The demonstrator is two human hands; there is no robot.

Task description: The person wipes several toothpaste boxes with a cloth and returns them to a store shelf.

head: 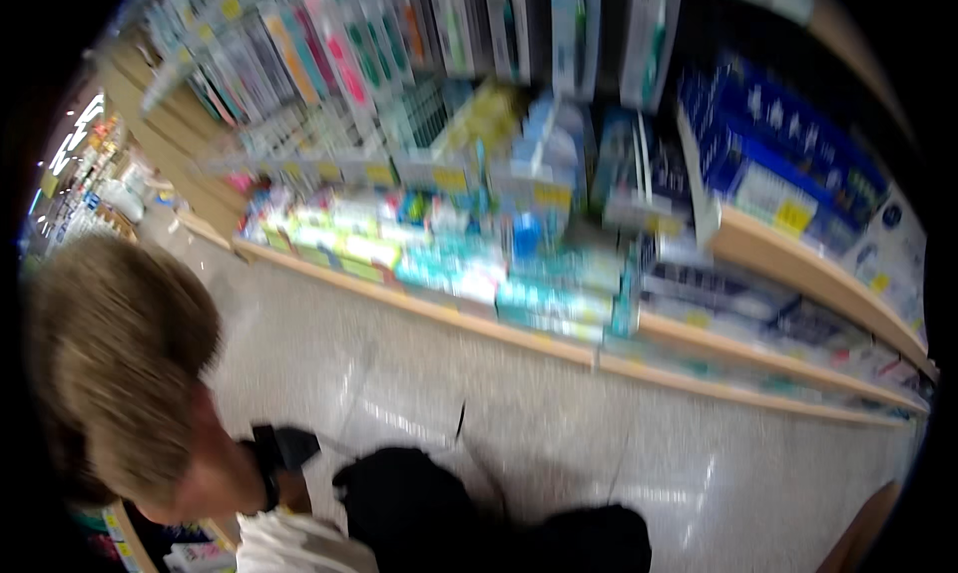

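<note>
Neither my left hand nor my right hand can be made out. A bare limb (861,532) shows at the bottom right edge; whose it is, I cannot tell. Before me runs a store shelf, blurred by motion. Packaged toothbrushes (348,60) hang in its upper part. Clear-fronted trays (479,135) hold packets below them, and green and teal boxes (449,273) lie on the lowest shelf. Blue boxes (786,161) stand on a wooden shelf at the right. Dark clothing (419,498) fills the bottom middle.
Another person's head (127,371) is close at the left, with a black strap (266,468) and white clothing (299,543) beside it. The shelf's wooden base edge (449,315) borders the tiled floor (524,401). More shelving (123,535) shows at the bottom left.
</note>
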